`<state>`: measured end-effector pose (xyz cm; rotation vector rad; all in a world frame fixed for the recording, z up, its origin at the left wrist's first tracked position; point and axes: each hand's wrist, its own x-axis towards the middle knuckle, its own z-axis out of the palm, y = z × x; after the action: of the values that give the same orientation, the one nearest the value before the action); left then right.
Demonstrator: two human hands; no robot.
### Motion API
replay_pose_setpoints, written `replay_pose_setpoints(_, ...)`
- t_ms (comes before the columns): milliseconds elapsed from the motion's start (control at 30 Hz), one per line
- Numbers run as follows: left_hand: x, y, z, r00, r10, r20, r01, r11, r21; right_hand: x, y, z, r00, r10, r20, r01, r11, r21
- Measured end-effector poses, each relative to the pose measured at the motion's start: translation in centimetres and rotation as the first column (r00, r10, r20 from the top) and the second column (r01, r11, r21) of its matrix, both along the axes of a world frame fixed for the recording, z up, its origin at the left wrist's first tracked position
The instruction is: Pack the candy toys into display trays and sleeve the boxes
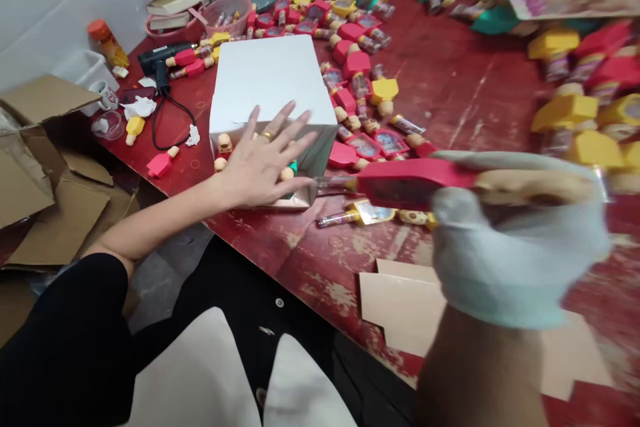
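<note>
Right grip (520,240): clamped on red toy (410,180); hold level.
Left grip (260,163): spread apart on white box (265,80); brace without crushing.

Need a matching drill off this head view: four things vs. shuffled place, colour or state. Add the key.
1. White box
2. Raised red toy
3. Brown carton
4. Heat gun

A. In the gloved right hand
B. Flaps open, at far left
C. Black
D. Bare left hand spread across its front

Pairs: 1-D, 2-A, 3-B, 4-C
</note>
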<state>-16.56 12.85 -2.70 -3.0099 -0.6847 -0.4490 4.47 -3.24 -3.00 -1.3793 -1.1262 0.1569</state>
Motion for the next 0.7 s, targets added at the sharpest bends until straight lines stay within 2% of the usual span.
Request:
replay_pose_setpoints(67,-0.4,1.1,-1.1,0.999,0.007,-0.049,-0.007,1.0,-0.017,-1.8,1.3,-0.2,0.994,0.028,0.108,-0.029,1.0,0.007)
replay_pose_setpoints(167,-1.5,1.4,-1.6,0.997,-0.002,-0.075,0.0,1.0,-0.03,-2.9,3.9,-1.6,0.962,0.081,0.261,-0.052,0.992,-0.117)
replay_pose_setpoints(300,-1.9,1.0,-1.3,0.998,0.001,-0.069,-0.004,0.999,-0.036,-2.8,7.3,-3.9,0.937,0.207,0.282,-0.121,0.948,-0.295)
replay_pose_setpoints(367,-1.8,0.9,-1.3,0.998,0.01,-0.057,-0.012,0.999,-0.038,-2.4,8.2,-4.2,0.915,0.26,0.309,-0.14,0.921,-0.363)
replay_pose_setpoints(467,-1.6,0.8,-1.4,0.999,0.021,-0.048,-0.023,0.999,-0.036,-1.4,8.6,-3.1,0.833,0.364,0.418,-0.106,0.845,-0.525)
replay_pose_setpoints(633,-1.6,0.7,-1.0,0.995,0.01,-0.103,-0.013,1.0,-0.028,-0.3,9.6,0.2,0.581,0.559,0.592,0.077,0.686,-0.724)
replay_pose_setpoints(667,-1.6,0.6,-0.9,0.993,0.009,-0.115,-0.012,1.0,-0.026,-0.4,10.0,0.7,0.552,0.589,0.59,0.082,0.666,-0.741)
replay_pose_setpoints(700,-1.6,0.6,-0.7,0.992,0.007,-0.124,-0.01,1.0,-0.026,-0.7,10.4,1.1,0.581,0.586,0.566,0.05,0.668,-0.743)
